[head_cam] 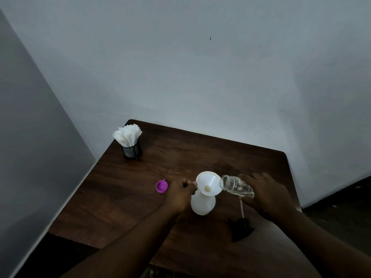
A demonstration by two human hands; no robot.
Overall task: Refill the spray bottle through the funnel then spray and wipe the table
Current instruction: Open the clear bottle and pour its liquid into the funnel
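Left hand (179, 195) pinches funnel (208, 183) rim on spray bottle (202, 203); right hand (267, 195) grips tipped clear bottle (236, 186); pour slow, keep mouth over funnel.

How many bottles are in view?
2. The white opaque plastic spray bottle stands at the table's near centre under the white funnel. The clear plastic bottle is tilted over the funnel in the right hand. None visibly hidden.

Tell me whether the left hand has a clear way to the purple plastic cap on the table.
Probably yes: the purple plastic cap lies on bare wood just beside the left hand, nothing between them. But that hand is steadying the white funnel.
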